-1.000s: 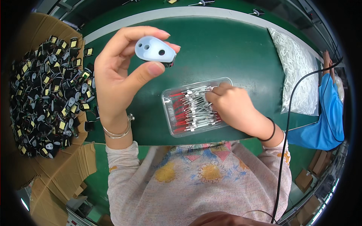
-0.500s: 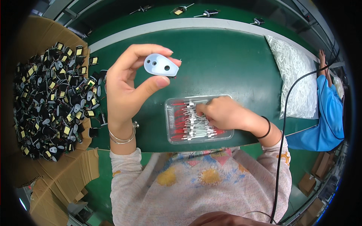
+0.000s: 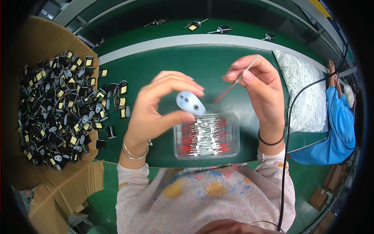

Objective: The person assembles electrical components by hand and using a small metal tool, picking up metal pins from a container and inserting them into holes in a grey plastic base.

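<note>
My right hand point(image 3: 260, 87) has come up out of the clear plastic tray point(image 3: 206, 136), where it was picking among the pieces half a second ago, and now pinches a single thin wire lead point(image 3: 238, 80) with a red end between thumb and fingertips. My left hand point(image 3: 161, 107) has drifted lower and toward the middle, and it still grips the pale blue oval shell point(image 3: 189, 103), the one with two small holes, between thumb and fingers just above the tray's far edge.

The lead's red tip hangs close to the shell but apart from it, so I judge I am at the threading step: piece picked, not yet inserted. The next move calls for turning the shell so a hole faces the lead, then steering the tip in squarely without bending it.

The tray sits on the green tabletop point(image 3: 163, 62) right in front of me, full of more red-and-white leads. To my left an open cardboard box point(image 3: 39, 43) holds a heap of small black parts point(image 3: 58, 109) with yellow faces, some spilled onto the tabletop. To my right lies a clear bag of white pieces point(image 3: 304, 93), and a person's blue sleeve point(image 3: 339, 124) shows at the edge.
</note>
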A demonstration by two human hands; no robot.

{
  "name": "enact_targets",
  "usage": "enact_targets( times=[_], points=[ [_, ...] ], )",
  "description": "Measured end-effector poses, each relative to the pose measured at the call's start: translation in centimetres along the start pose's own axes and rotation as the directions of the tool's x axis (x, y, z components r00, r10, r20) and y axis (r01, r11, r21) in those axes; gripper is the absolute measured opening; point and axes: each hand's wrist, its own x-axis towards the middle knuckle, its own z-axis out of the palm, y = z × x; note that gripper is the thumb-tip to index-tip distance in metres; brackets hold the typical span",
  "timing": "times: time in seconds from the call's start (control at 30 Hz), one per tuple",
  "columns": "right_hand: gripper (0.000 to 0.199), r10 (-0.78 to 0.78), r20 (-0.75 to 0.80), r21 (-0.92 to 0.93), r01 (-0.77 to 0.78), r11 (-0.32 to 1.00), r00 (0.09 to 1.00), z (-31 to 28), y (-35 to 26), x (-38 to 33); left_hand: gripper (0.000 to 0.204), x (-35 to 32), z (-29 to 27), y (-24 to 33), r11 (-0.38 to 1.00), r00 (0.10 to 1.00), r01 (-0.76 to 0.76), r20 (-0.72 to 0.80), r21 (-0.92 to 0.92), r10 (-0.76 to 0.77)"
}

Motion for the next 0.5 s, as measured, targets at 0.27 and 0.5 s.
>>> enact_targets(
  times=[0.27, 0.5],
  points=[
    [0.017, -0.084, 0.116, 0.026, 0.082, 0.996, 0.99, 1.1, 1.2, -0.8, 0.041, 0.1, 2.7, 0.1, 0.957, 0.987, 0.137, 0.119, -0.257, -0.109],
    [0.013, -0.113, 0.098, -0.394, 0.142, 0.908, 0.989, 1.1, 0.4, -0.4, 0.042, 0.1, 2.8, 0.4, 0.986, 0.996, 0.092, 0.008, -0.138, -0.092]
  ],
)
